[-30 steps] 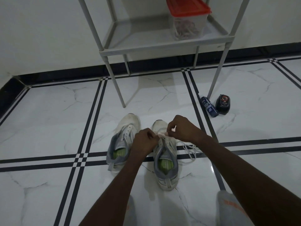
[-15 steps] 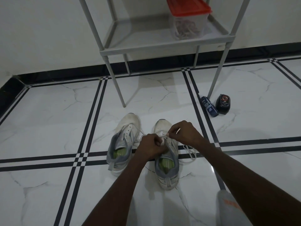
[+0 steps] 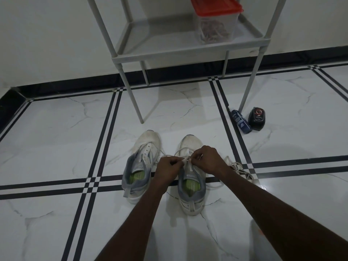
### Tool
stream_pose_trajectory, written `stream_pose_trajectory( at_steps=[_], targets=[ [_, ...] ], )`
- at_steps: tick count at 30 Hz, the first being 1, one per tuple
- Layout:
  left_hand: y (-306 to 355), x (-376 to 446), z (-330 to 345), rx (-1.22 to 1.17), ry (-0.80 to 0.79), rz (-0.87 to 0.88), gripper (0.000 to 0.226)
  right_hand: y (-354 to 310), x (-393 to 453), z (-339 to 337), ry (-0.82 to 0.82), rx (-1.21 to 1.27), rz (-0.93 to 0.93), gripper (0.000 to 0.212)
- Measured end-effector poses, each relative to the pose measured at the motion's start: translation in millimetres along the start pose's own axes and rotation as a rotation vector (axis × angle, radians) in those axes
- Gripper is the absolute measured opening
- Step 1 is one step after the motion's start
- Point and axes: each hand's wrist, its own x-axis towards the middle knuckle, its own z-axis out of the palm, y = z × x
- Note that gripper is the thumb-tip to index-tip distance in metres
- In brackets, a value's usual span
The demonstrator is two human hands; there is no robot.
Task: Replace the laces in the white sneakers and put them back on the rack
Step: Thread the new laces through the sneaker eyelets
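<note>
The white lace is pinched between my two hands, right over the tongue of the right sneaker. My left hand has its fingers curled in, and they pinch the lace on its left side. My right hand has its fingers bent too, and its fingertips pinch the lace on the right side. My two hands are almost touching. A thin loop of lace goes from my hands up toward the toe of this shoe, and another bit runs off to the left.

The right sneaker sits on the floor near me, toe pointing away. It is white with a gray heel and green inside. The left sneaker stands just beside it on the left, pointing the same way. I see no lace in its holes.

To the right of my right wrist lies a messy pile of loose lace on the floor.

Farther away stands the gray rack. On its shelf is a clear box with a red lid, with stringy things inside. By the rack's right front leg, on the floor, are a blue bottle lying down and a small black tub, side by side.
</note>
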Motion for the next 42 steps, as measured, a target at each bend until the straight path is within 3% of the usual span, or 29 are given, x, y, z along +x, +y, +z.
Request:
stream_pose_trajectory(
  at_steps=[10,16,20,25,30,33,35,40,42],
  targets=[
    [0,-1,4,0.005,0.045,-0.019,0.015,-12,-3,4,-0.029,-0.03,-0.078,0.011],
    [3,-2,4,0.004,0.005,-0.024,0.021,-6,1,6,-0.021,0.012,0.01,0.01],
    [4,-1,5,-0.063,-0.009,-0.065,0.022,-1,0,12,0.056,0.119,0.137,0.005],
    [-3,8,15,0.038,0.104,-0.076,0.019,-3,-4,15,0.232,0.206,0.18,0.025],
    [3,7,20,0.209,0.198,0.069,0.014,-18,-4,1,-0.099,0.13,0.225,0.053],
    [1,9,17,0.223,0.203,0.082,0.011,-17,-5,4,-0.09,0.155,0.299,0.033],
    [3,14,7,0.172,0.273,0.06,0.013,-16,-7,4,-0.047,0.193,0.321,0.027],
    [39,26,-54,0.292,0.8,0.159,0.018,-10,-14,6,-0.015,0.249,0.296,0.03],
    [45,24,-64,0.381,0.818,0.219,0.015,-8,-14,7,-0.018,0.263,0.299,0.021]
  ],
)
